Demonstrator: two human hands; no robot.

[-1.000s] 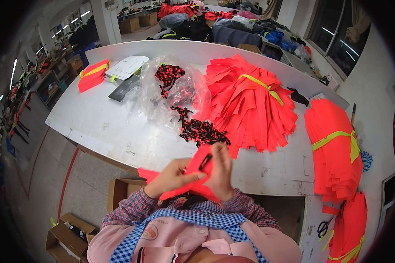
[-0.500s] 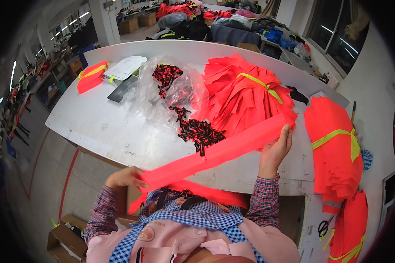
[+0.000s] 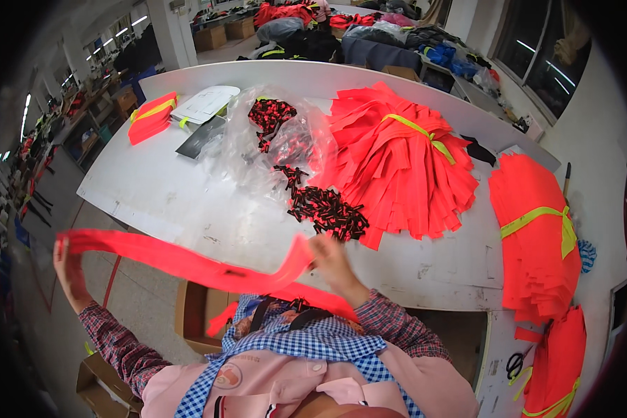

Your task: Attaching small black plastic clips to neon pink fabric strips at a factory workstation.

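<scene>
A long neon coral fabric strip (image 3: 181,261) stretches in a sagging curve above my lap, with a small dark mark near its middle. At the far left, my left hand (image 3: 70,268) is closed on one end of it. The other end curls up beside my right hand (image 3: 336,263), which is smeared by motion; whether its fingers grip the strip is unclear. Just beyond that hand lies a heap of small black-and-red pieces (image 3: 327,212) on the white table (image 3: 157,198). A second coral strip (image 3: 327,299) lies across my lap over the blue checked apron.
A clear plastic bag (image 3: 240,167) holds more small pieces. Behind the heap fans a large bundle of coral strips (image 3: 397,174), tied in yellow. Another tied bundle (image 3: 536,244) stands right, near black scissors (image 3: 514,364). A cardboard box (image 3: 195,313) sits below the table edge.
Both hands have moved left; my left hand has swung far out, carrying the strip off the large bundle. The strip was stretched straight and now sags. My right hand has come down beside the small pieces.
</scene>
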